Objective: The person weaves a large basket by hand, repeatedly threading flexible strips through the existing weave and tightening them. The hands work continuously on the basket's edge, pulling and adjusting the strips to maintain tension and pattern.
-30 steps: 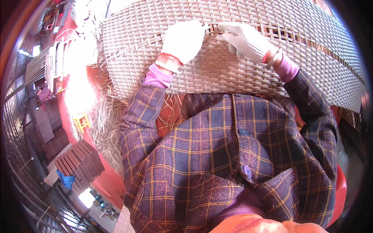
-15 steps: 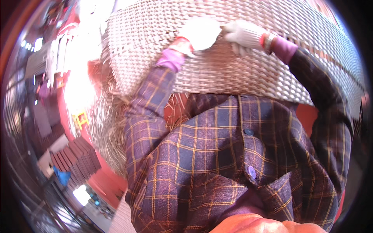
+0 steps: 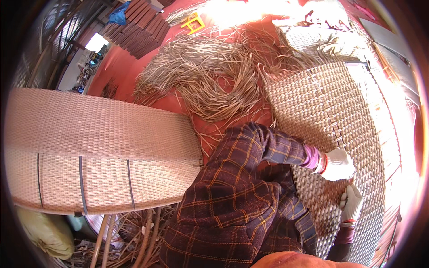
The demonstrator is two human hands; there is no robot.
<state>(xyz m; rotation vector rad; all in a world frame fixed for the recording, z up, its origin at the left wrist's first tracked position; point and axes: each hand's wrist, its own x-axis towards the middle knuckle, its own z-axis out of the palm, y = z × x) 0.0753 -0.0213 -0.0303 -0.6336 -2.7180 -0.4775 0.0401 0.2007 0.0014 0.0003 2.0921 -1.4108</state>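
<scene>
A curved panel of woven tan wicker (image 3: 308, 111) lies in front of me, with a row of looser, more open weave along part of it. My left hand (image 3: 337, 165), in a white glove, rests on the panel with its fingers drawn together; glare washes out their detail. Just nearer, my right hand (image 3: 351, 203), also gloved, has its fingers curled at the weave. The fingertips of both hands almost meet over one small spot. Whatever they pinch there is too small to make out.
A large heap of loose wicker strips (image 3: 201, 71) covers the red floor beyond. Another woven piece (image 3: 103, 120) with dark bands stands at left, above a stuffed sack (image 3: 47, 232) and bent poles (image 3: 147, 236). Farther off are a yellow stool (image 3: 193, 23) and stacked brown slabs (image 3: 138, 27).
My view has swung to the left, so the panel and both hands now appear at the right. The hands stay close together on the weave.
</scene>
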